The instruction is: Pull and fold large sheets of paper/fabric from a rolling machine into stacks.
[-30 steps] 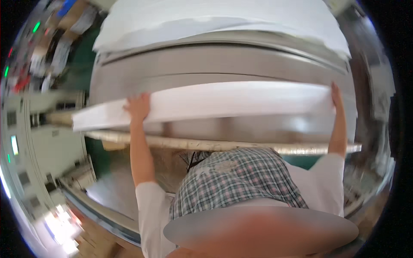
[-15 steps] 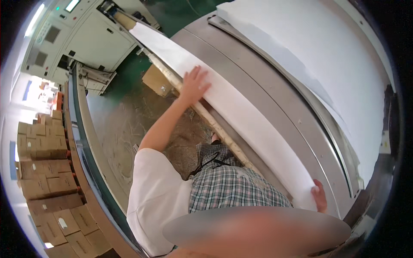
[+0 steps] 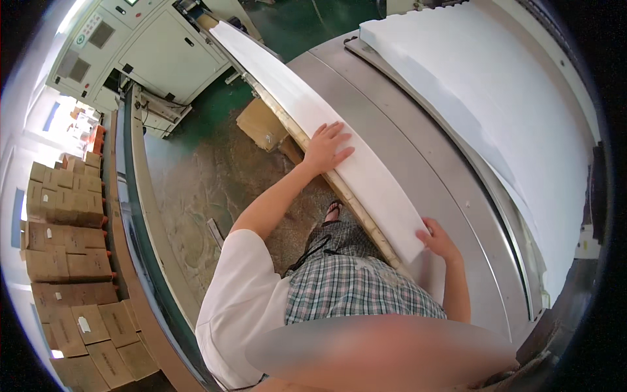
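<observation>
A long white strip of soft, paper-like material (image 3: 382,193) lies along the near edge of a grey metal table (image 3: 418,137), running from the far left toward my body. My left hand (image 3: 328,149) rests on the strip around its middle, palm down with the fingers spread. At the near end, my right hand (image 3: 440,240) grips the strip's right edge, its fingertips bent against the material. Part of the right hand's grip is hidden. Whether the strip is one folded piece or several layers I cannot tell.
Broad white sheeting (image 3: 496,85) covers the raised right side. A pale control cabinet (image 3: 153,55) stands far left. A worn rail (image 3: 356,209) runs between the strip and my body. Below lies a cardboard box (image 3: 261,124). Stacked cartons (image 3: 68,202) line the left, behind a long conveyor-like frame (image 3: 134,196).
My right hand has come inward and farther from my body, with the strip's near end shifting the same way. My left hand has moved right and nearer along the strip. The view has shifted slightly.
</observation>
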